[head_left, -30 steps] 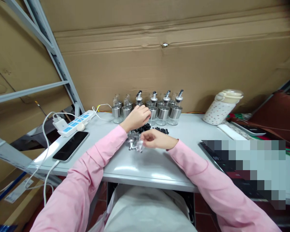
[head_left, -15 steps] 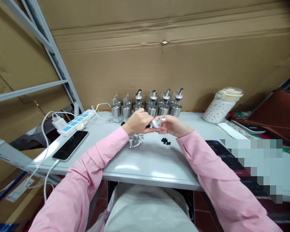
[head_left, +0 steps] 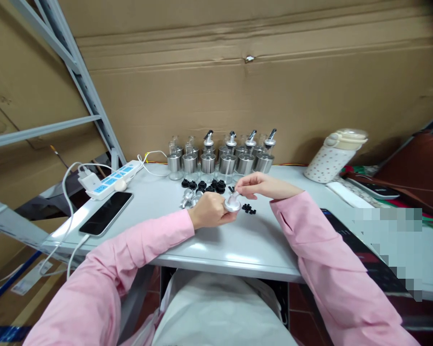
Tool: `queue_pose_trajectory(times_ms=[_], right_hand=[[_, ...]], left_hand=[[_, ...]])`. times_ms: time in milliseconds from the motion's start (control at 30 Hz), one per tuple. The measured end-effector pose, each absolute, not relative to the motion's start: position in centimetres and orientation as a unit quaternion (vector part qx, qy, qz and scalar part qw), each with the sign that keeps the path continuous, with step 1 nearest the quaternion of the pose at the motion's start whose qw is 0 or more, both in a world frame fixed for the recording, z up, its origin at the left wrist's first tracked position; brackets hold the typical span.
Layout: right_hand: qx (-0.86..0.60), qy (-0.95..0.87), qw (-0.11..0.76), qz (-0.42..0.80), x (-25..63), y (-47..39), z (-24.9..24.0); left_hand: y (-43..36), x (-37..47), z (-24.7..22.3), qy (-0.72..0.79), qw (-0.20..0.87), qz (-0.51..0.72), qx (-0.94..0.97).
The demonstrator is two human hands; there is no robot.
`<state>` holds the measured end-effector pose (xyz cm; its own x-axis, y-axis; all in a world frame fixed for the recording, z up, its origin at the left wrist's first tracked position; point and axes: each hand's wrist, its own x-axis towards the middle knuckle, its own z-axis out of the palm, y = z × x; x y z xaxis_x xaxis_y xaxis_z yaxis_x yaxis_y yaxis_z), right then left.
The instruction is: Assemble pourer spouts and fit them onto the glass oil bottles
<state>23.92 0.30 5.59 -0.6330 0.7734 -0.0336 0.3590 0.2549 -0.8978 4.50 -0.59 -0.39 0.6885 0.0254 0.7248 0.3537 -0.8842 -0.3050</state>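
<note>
My left hand (head_left: pixel 211 210) is closed around a silver pourer cap (head_left: pixel 232 205), its round base toward me and its spout pointing up. Against the tip of that spout are the pinched fingers of my right hand (head_left: pixel 258 186); any small part between them is hidden. Several black stoppers (head_left: pixel 220 186) stand on the table just beyond my left hand, beside a group of loose silver pourer caps (head_left: pixel 187 196). Small black pieces (head_left: pixel 248 208) lie under my right hand. Glass bottles with steel sleeves (head_left: pixel 227 164) stand behind; several carry a silver pourer (head_left: pixel 250 140) with a black flap.
On the left are a power strip (head_left: pixel 117 179) with white cables and a phone (head_left: pixel 106 214). A spotted flask (head_left: pixel 334 156) stands at the back right, near a brown bag (head_left: pixel 414 178). A dark-screened device (head_left: pixel 368 254) lies at the right. Cardboard (head_left: pixel 238 96) walls the back.
Both hands have separated slightly. The left has moved nearer to me with the pourer cap, now turned spout up. My right fingers have shifted to the spout's tip, uncovering the black stoppers.
</note>
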Motion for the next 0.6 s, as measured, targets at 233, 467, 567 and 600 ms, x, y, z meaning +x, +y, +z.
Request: queue_pose_trajectory(times_ms=[233,467,567,600], right_hand=[[-0.466,-0.84,0.108,0.256,26.2,2.9,3.1],[-0.477,-0.853,0.077,0.196,25.6,3.2,2.1],[-0.481,-0.855,0.063,0.186,24.8,3.1,2.1],[-0.484,-0.853,0.061,0.184,24.5,3.0,2.1]], left_hand=[[-0.9,4.8,-2.7,0.011,0.204,-0.305,-0.93],[-0.7,4.6,-2.8,-0.027,0.216,-0.312,-0.925],[-0.7,4.3,-2.7,-0.038,0.22,-0.333,-0.916],[-0.7,4.2,-2.7,-0.038,0.22,-0.332,-0.917]])
